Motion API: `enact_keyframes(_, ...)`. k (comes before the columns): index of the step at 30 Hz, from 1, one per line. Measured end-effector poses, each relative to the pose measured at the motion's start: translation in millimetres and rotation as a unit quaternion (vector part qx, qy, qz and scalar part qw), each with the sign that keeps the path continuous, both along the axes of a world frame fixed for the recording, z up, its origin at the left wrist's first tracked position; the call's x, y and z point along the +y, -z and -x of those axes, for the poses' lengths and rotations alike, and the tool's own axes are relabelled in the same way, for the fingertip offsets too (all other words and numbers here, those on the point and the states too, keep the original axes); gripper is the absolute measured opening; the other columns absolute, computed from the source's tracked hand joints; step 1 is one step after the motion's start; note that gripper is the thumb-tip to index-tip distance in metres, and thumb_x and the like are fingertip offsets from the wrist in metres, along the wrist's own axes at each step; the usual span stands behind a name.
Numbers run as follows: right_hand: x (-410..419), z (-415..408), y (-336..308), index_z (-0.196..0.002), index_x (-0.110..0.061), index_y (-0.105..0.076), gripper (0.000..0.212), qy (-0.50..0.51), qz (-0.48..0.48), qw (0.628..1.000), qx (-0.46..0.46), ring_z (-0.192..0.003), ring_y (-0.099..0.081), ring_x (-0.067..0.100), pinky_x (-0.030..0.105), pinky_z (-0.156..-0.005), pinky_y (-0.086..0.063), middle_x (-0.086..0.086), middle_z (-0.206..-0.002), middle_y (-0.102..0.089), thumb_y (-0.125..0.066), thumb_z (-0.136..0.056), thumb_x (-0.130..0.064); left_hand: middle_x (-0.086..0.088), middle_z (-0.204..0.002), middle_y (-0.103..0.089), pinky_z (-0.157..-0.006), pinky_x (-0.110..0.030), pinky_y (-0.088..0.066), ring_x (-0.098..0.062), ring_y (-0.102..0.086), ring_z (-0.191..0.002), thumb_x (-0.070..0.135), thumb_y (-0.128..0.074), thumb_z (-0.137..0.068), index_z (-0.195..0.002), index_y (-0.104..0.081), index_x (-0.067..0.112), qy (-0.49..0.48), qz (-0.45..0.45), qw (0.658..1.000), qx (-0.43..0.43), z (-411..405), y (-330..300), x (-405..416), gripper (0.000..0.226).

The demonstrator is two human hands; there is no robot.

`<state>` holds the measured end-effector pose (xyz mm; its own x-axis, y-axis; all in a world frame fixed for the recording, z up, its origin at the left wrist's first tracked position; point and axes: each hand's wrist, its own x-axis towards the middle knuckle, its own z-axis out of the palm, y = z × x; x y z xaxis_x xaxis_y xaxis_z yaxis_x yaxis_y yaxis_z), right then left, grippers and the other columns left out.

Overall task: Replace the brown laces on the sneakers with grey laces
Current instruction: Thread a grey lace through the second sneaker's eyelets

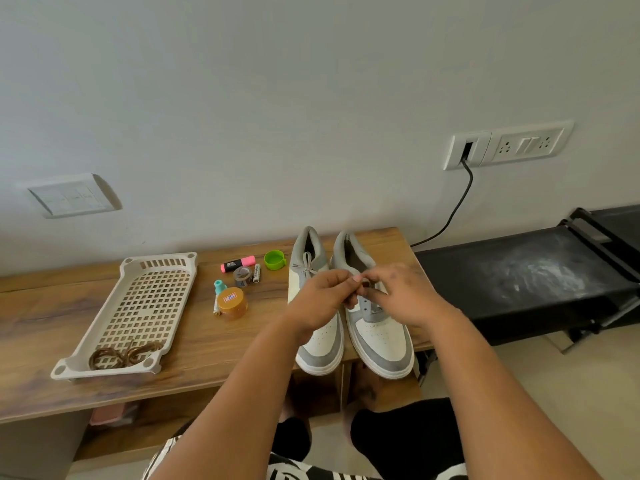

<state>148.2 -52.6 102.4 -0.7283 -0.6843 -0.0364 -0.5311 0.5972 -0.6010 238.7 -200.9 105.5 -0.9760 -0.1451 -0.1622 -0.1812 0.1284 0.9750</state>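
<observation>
- A wooden bench (pixel 194 344) ran across the lower half of the frame against a pale grey wall (pixel 277 98), with a switch plate (pixel 71 195) at left and a socket panel (pixel 509 145) at upper right, a black cable (pixel 457 206) hanging from it.
- A dark low stand (pixel 519 275) stood at the right of the bench.
- A perforated cream tray (pixel 138 306) lay at left; coiled brown laces (pixel 121 355) sat in its near end.
- Near the middle lay a pink highlighter (pixel 238 264), a green cap (pixel 274 260) and a brown-lidded jar (pixel 233 303).
- Two grey-and-white sneakers (pixel 320 344) stood side by side at the bench's right end, toes toward the camera.
- The left sneaker carried a tied grey lace (pixel 309 266).
- The left hand (pixel 323 299) and right hand (pixel 403 296) met over the right sneaker's eyelets, each grip clenched, fingers curled and pinching a lace end (pixel 367 283); its colour could not be told.
</observation>
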Motion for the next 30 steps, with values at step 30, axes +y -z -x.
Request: enact_keyframes(30,29.9,29.9,0.7,-0.142,-0.028,-0.046,0.043,0.087,-0.089,0.987,-0.102,-0.129,-0.047,0.023,0.04,-0.104,-0.04,0.001,-0.141,-0.051,-0.041,-0.102,-0.044,0.0,-0.076,-0.057,-0.072,-0.029,-0.044,-0.013,-0.05,-0.071,0.033,-0.05,-0.101,-0.079,-0.064,0.023,0.005,0.137,0.99,-0.015,9.9,20.8,-5.8,0.029)
